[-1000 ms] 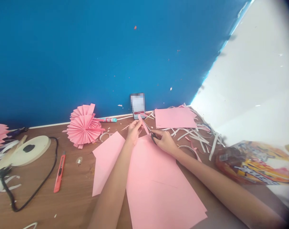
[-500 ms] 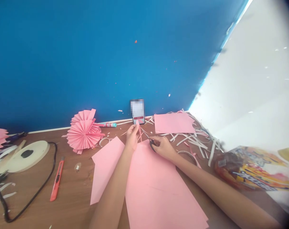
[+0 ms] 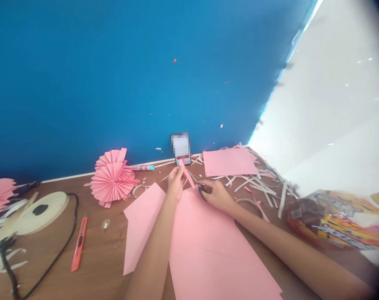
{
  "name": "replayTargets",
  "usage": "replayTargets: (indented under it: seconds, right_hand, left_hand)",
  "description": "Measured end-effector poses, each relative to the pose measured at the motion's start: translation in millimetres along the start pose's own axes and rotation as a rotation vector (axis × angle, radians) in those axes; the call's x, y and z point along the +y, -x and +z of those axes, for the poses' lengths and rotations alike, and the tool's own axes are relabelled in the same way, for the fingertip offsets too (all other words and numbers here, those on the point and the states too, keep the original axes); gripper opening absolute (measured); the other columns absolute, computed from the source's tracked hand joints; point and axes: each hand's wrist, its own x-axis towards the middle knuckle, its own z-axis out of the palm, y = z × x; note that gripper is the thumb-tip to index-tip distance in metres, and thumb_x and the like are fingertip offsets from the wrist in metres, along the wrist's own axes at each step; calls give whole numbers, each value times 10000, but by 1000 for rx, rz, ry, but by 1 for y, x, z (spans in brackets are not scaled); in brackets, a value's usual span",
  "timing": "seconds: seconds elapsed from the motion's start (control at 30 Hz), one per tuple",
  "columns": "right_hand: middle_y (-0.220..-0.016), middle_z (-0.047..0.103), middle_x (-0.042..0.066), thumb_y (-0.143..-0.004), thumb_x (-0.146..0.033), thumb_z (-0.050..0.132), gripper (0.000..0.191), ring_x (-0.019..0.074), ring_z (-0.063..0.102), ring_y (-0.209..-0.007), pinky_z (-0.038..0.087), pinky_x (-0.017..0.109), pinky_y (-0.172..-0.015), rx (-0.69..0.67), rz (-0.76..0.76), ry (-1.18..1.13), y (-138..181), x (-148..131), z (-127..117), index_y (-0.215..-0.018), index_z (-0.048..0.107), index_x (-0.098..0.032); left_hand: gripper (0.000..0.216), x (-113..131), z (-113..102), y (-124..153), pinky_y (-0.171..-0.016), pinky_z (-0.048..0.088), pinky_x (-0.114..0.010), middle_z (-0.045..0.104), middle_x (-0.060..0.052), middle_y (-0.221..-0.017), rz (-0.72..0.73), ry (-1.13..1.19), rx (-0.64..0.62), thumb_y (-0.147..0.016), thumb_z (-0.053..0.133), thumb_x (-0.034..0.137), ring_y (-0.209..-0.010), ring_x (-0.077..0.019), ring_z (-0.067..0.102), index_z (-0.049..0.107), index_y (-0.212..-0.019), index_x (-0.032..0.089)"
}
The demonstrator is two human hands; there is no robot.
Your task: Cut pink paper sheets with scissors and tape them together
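My left hand [image 3: 176, 182] pinches a narrow pink paper strip [image 3: 187, 175] near its upper end. Black-handled scissors [image 3: 202, 190] are in my right hand [image 3: 216, 193], with the blades pointing up and left beside the strip. Whether the blades touch the strip I cannot tell. Beneath both hands lies a large pink paper sheet [image 3: 214, 250], its top edge just below the scissors. A smaller pink piece of paper [image 3: 144, 225] lies left of it, partly behind my left forearm.
A phone [image 3: 181, 149] leans against the blue wall. Pink pleated rosettes [image 3: 114, 179], a glue stick [image 3: 145, 168], a red box cutter [image 3: 79, 243] and a black cable [image 3: 62, 250] lie left. Rightward are another pink sheet [image 3: 229, 162], paper scraps [image 3: 258, 185] and a plastic package [image 3: 339, 221].
The strip in my left hand now slants down toward the scissors, where it hung more upright before. Both hands keep their grips. The whole view has shifted slightly.
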Motion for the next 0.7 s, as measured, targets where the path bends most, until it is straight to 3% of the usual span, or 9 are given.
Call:
replayTargets:
  seconds: [0.7]
  right_hand:
    - [-615,550,-21,-760,-186,493,292,104,396,-527,331,218,-525,-20,4,-52,1,1,0,-980,685,-174]
  left_hand:
    - [213,-1,-1,2,-664,431,-180,562,28,-696,-46,9,-11,-712,717,332,-628,-54,515,588,-744,165]
